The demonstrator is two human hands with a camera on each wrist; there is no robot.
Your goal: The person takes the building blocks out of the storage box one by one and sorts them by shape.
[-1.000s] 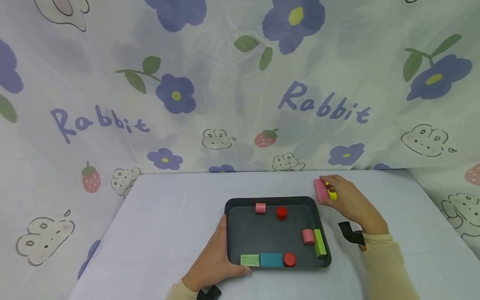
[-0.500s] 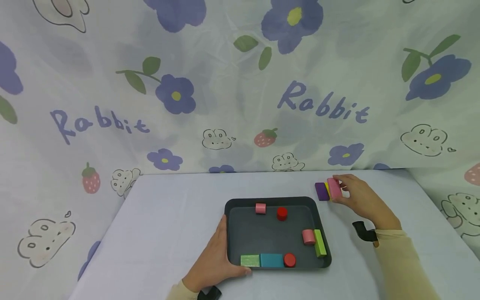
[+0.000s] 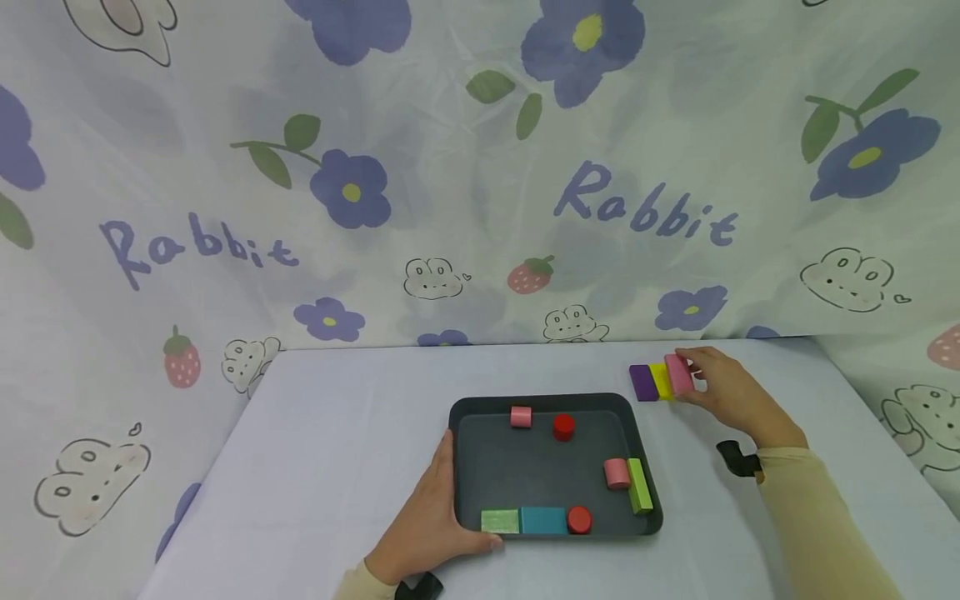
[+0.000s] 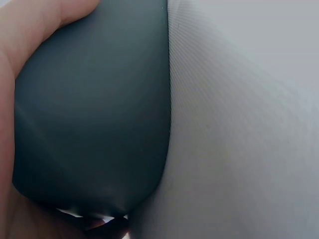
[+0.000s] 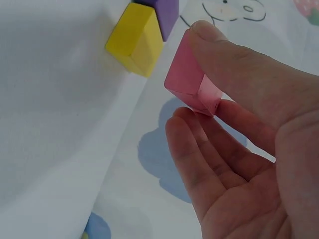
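My right hand pinches a pink block between thumb and fingers, just right of a yellow block and a purple block that sit side by side. In the right wrist view the pink block is held apart from the yellow block. My left hand grips the dark grey tray at its front left corner, thumb along the front edge and fingers on the left side. The left wrist view shows the tray's dark surface close up inside that grip.
Inside the tray lie a pink cylinder, a red cylinder, another pink cylinder beside a lime green block, and along the front a green block, a blue block and a red cylinder. A printed curtain hangs behind.
My right hand has moved right with the pink block, from over the other blocks to their right side, uncovering the purple and then the yellow block. The left hand and tray stay put.
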